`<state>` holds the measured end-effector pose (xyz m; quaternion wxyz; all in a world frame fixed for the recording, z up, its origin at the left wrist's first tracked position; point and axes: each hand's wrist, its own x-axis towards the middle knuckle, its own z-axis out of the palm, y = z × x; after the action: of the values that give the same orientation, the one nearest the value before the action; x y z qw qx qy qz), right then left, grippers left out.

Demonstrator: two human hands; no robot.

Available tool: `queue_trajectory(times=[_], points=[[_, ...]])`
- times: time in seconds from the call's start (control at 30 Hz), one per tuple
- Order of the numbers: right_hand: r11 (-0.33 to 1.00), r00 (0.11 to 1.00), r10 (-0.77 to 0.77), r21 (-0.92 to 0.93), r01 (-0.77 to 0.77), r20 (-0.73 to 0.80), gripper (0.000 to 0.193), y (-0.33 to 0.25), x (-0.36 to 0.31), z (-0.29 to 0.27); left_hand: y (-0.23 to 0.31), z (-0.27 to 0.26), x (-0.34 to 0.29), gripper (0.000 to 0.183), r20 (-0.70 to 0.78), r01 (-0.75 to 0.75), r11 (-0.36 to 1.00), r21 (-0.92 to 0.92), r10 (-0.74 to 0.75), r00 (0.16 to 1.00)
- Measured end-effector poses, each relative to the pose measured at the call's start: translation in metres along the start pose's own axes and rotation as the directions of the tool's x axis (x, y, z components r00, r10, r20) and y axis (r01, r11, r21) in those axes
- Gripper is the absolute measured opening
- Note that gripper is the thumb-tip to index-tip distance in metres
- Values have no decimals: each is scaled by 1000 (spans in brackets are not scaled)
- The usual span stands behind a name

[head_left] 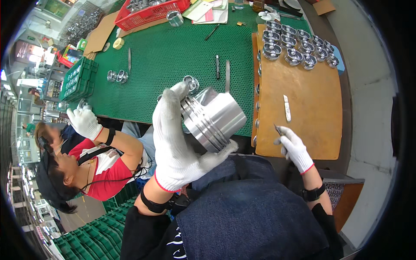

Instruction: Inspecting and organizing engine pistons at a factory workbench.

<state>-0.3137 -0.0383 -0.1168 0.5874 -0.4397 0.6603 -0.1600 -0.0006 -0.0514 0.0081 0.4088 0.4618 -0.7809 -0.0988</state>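
The piston (212,119), a polished ringed metal cylinder, is held tilted above the surface's near edge. It looks heavy, rigid and slick; the skirt is the safest hold. The left hand (175,143) has its grip closed around it. At four o'clock, the right hand (294,146) pinches a thin dark tool (277,129), tip indistinct, over the wooden board (303,112). The piston's far side is hidden.

A small green box (82,44) lies at the far left end of the counter (173,65), beside brown cardboard (100,35). Left of it sits a colourful red-edged package (69,55). White and pink paper sheets (211,11) lie at the counter's far edge, right of the red basket (151,13).
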Motion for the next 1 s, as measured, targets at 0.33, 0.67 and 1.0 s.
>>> queue_trajectory(times=[0.33,0.67,1.0], points=[[994,998,7,-109,-1,59,48,-2,-11,20,7,-5,-4,122,-26,169,748,-642,-241,970],[718,813,-565,571,398,144,45,-113,-73,-15,2,-9,-33,112,506,327,-451,-831,-366,781],[-233,299,-795,-721,653,528,31,-169,-97,9,47,-15,-18,123,405,532,545,-648,-345,847]])
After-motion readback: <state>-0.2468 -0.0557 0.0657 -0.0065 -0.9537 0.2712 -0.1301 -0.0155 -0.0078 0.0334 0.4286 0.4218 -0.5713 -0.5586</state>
